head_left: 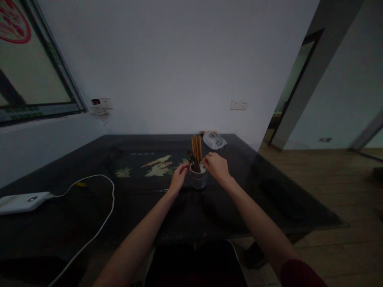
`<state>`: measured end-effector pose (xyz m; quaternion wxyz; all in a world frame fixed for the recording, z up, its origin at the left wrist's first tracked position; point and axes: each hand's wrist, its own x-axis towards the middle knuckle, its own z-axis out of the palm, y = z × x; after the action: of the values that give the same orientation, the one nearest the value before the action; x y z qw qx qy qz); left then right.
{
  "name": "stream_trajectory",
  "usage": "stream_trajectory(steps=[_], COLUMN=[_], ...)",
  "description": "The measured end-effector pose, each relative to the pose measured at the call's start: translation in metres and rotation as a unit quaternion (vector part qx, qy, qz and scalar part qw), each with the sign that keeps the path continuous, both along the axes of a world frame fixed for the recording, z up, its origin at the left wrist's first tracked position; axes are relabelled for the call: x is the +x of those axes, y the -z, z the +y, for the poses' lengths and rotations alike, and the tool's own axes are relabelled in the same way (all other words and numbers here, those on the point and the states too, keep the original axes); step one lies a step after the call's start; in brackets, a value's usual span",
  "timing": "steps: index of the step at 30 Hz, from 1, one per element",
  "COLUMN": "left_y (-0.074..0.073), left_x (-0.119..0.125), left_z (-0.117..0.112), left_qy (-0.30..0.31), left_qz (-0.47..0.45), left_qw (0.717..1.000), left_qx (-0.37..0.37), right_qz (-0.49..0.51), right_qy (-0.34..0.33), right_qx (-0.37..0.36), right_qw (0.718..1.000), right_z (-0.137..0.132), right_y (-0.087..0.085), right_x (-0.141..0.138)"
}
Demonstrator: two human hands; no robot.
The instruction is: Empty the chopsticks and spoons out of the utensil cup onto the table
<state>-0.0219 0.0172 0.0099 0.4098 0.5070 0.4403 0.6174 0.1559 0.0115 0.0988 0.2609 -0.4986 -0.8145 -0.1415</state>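
Note:
A silvery utensil holder (pixel 198 181) stands upright on the black table, with several brown chopsticks (pixel 196 147) and a few dark, shiny spoons (pixel 192 159) sticking up out of it. My left hand (pixel 178 178) is at the left of its rim, fingers closed against the edge beside the spoons. From the right, my right hand (pixel 218 166) reaches over the rim with thumb and fingertips pinched on a white spoon (pixel 202 166). That spoon's lower part is hidden inside the holder.
Behind the holder, a crumpled clear plastic bag (pixel 214 140) lies near the wall. A white power bank or similar device (pixel 22 202) with a white cable (pixel 111 207) occupies the left of the black table (pixel 239 215). Wall sockets (pixel 238 105) are beyond.

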Motion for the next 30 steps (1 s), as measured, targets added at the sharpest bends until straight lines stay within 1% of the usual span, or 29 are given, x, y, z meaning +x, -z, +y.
stream_trajectory(steps=[2,5,8,12,15,18,20,22,25,30], left_y=[-0.001,-0.004,-0.010,-0.025,-0.041,-0.053,-0.056,-0.056,-0.053,-0.047], left_x=[0.000,0.000,-0.004,-0.014,-0.017,-0.014,-0.010,-0.007,-0.004,-0.004], left_z=[0.000,-0.001,-0.003,-0.008,-0.018,-0.030,-0.037,-0.041,-0.041,-0.036], left_qy=[0.003,0.007,-0.021,-0.081,-0.084,-0.043,-0.015,-0.005,-0.016,-0.048], left_qz=[0.001,0.008,0.026,0.048,0.057,0.087,0.111,0.134,0.159,0.152], left_qw=[1.000,1.000,0.999,0.992,0.989,0.987,0.984,0.980,0.975,0.980], left_qx=[0.000,0.000,0.020,0.082,0.112,0.130,0.139,0.148,0.151,0.122], right_qz=[0.006,0.048,0.111,0.159,0.168,0.152,0.144,0.150,0.157,0.168], right_qy=[-0.002,-0.017,-0.050,-0.107,-0.145,-0.182,-0.193,-0.196,-0.201,-0.228], right_qx=[0.014,0.041,0.072,0.101,0.079,0.038,0.028,0.029,0.024,0.005], right_qw=[1.000,0.998,0.990,0.976,0.972,0.971,0.970,0.969,0.967,0.959], right_z=[0.000,0.000,-0.005,-0.018,-0.024,-0.022,-0.019,-0.016,-0.013,-0.012], right_y=[-0.003,-0.012,-0.027,-0.049,-0.058,-0.056,-0.051,-0.045,-0.039,-0.035], right_x=[0.002,0.008,0.015,0.016,0.007,-0.004,-0.009,-0.012,-0.016,-0.025])
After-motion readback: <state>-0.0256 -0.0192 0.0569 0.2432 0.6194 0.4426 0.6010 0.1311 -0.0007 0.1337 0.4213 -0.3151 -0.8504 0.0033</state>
